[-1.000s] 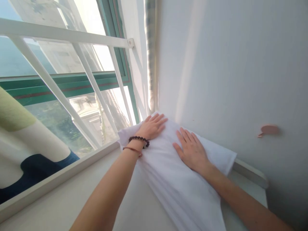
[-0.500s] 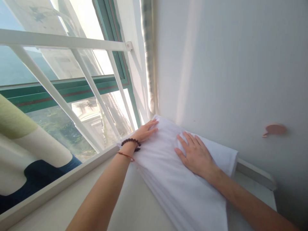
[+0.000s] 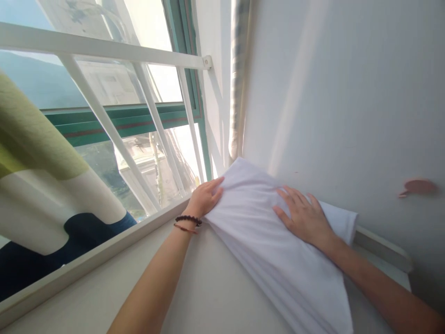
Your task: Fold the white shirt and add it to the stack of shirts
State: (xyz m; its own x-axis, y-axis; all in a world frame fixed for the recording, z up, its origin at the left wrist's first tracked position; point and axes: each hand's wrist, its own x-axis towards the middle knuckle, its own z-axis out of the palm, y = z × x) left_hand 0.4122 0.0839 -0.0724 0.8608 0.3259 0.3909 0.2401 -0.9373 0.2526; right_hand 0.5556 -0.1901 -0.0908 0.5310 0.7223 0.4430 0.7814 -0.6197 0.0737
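A white cloth (image 3: pixel 274 232) lies in loose layers over a pale ledge, with creases fanning out from its left side. At that left edge, my left hand (image 3: pixel 205 197) is closed on the fabric, thumb and fingers bent; the exact pinch is partly hidden. Two bracelets circle the left wrist, one of dark beads (image 3: pixel 188 219) and one a thin reddish band (image 3: pixel 185 228). My right hand (image 3: pixel 306 215) rests flat on the cloth's upper right part with its fingers spread, pressing on it.
A white railing (image 3: pixel 104 50) crosses a green-framed window (image 3: pixel 121 121) on the left. A patterned curtain (image 3: pixel 38 185) hangs at far left. The ledge's raised rim (image 3: pixel 104 250) runs below the window. A pale wall (image 3: pixel 347 93) carries a pink hook (image 3: pixel 420 187).
My left hand has drawn back toward the cloth's left edge, and its fingers have bent. More creases run across the cloth. The view has shifted left; my right hand stays flat.
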